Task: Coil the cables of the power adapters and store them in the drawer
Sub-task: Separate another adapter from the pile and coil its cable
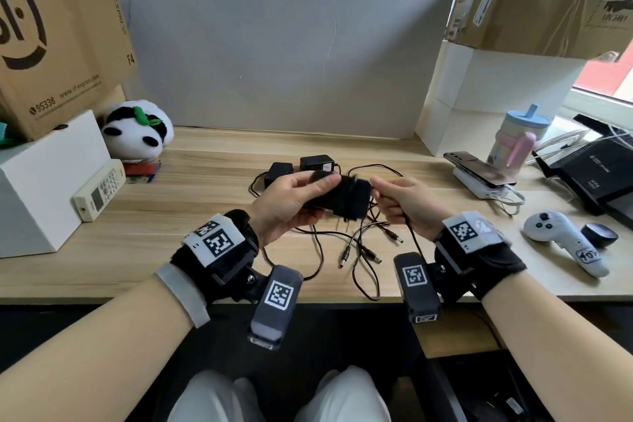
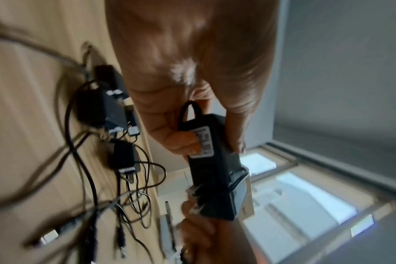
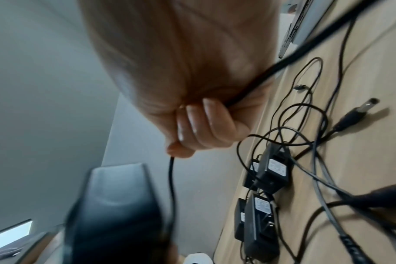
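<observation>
Held above the surface (image 1: 191,216) by left hand (image 1: 284,205): one black power adapter (image 1: 342,197), fingers curled round its body, thumb pressed on the labelled face, presumably to keep the block steady as a winding core. Right hand (image 1: 404,204) closed in a fist on that adapter's cable (image 3: 171,178), pinched close to the block so each turn could be laid taut. A few turns seemingly already round the body, though blurred and not countable. Slack of cable trailed down past right wrist toward the near edge. Remaining adapters (image 1: 301,166) left further back on surface, cables uncoiled and tangled with barrel plugs (image 1: 370,254) nearer; exact count unclear, perhaps three. Drawer not seen in any view. Both wrist views smeared. Prongs (image 1: 342,224) of held adapter pointed downward.
</observation>
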